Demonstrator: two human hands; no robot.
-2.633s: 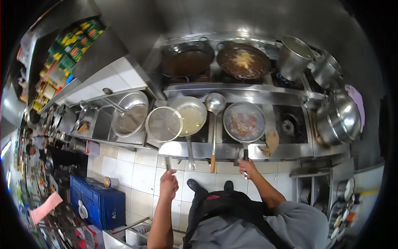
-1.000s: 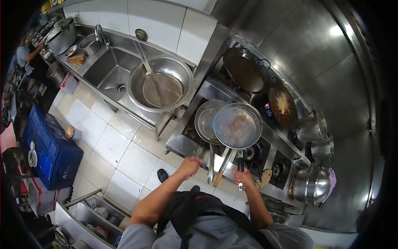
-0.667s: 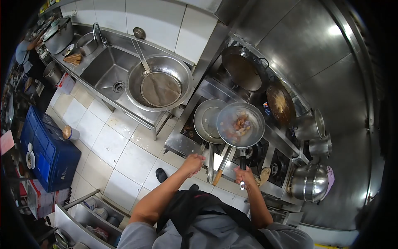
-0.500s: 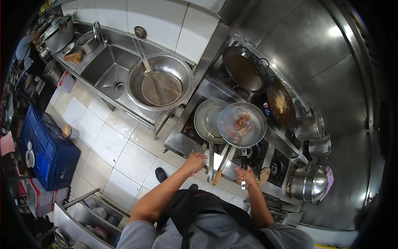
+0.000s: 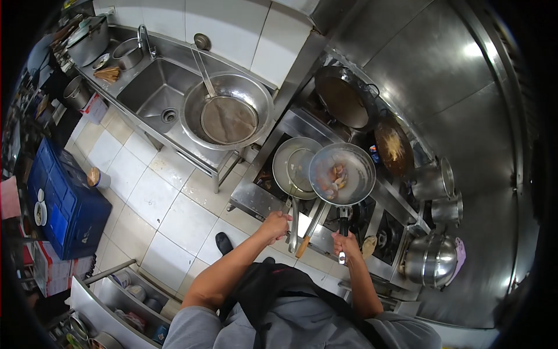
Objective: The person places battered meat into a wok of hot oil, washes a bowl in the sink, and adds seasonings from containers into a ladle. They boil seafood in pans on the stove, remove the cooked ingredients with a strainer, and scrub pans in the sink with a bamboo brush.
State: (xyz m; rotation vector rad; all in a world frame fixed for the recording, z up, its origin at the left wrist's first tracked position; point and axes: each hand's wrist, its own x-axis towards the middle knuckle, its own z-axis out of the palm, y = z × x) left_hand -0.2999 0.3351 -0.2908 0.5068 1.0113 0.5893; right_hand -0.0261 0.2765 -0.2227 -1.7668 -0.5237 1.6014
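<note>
My right hand (image 5: 347, 246) is wrapped round the black handle of a frying pan (image 5: 363, 187), tilted above the stove with browned food pieces and steam in it. My left hand (image 5: 275, 226) is closed on the handle of a round strainer (image 5: 289, 205). The strainer's mesh lies over a second pan (image 5: 280, 166) on the left of the stove, partly hidden by the held pan. Between my hands are that second pan's metal handle and a ladle (image 5: 304, 244) with a wooden handle end.
Behind the stove front stand two dark woks (image 5: 343, 99) (image 5: 395, 145) with brown liquid, then metal pots (image 5: 433, 179). At left, a sink (image 5: 154, 93) and a steel bowl (image 5: 195, 125) holding a mesh skimmer. A blue box (image 5: 70, 203) stands on the floor; another person is at the far left.
Since the oldest frame, the view has turned, and the right-hand pan has moved left, off its burner, beside the second pan and strainer. Lately it has shifted slightly right and the food has slid within it.
</note>
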